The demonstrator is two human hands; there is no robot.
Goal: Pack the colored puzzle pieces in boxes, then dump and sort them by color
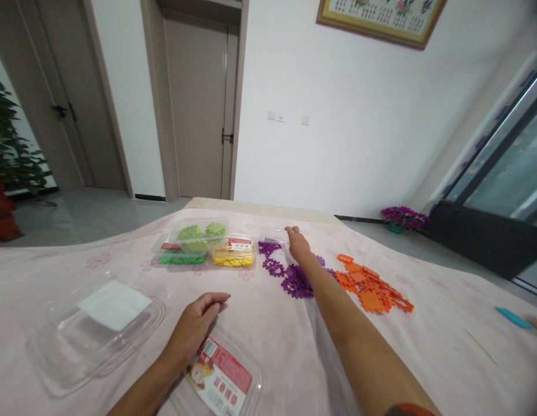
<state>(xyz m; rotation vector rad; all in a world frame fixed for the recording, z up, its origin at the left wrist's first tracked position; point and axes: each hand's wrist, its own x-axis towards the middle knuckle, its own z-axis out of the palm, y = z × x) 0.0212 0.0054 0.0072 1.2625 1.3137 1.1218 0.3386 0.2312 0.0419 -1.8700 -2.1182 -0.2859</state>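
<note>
My right hand (297,245) reaches to the far side of the table, fingers closed at the edge of a clear plastic container (274,235). That container is faint and stands over or just behind loose purple gear-edged pieces (297,282). My left hand (195,325) rests at the near middle with its index finger stretched out and nothing visible in it. Beneath its wrist lies a clear plastic box with a red and white label (227,378). To the right of my right forearm is a pile of orange gear-edged pieces (374,289).
Closed clear boxes hold green pieces (182,259) and yellow pieces (232,261), with a box of light green pieces (202,236) on top. Nested clear containers (95,335) lie at left. A blue object (513,318) and a thin stick (480,346) are at right.
</note>
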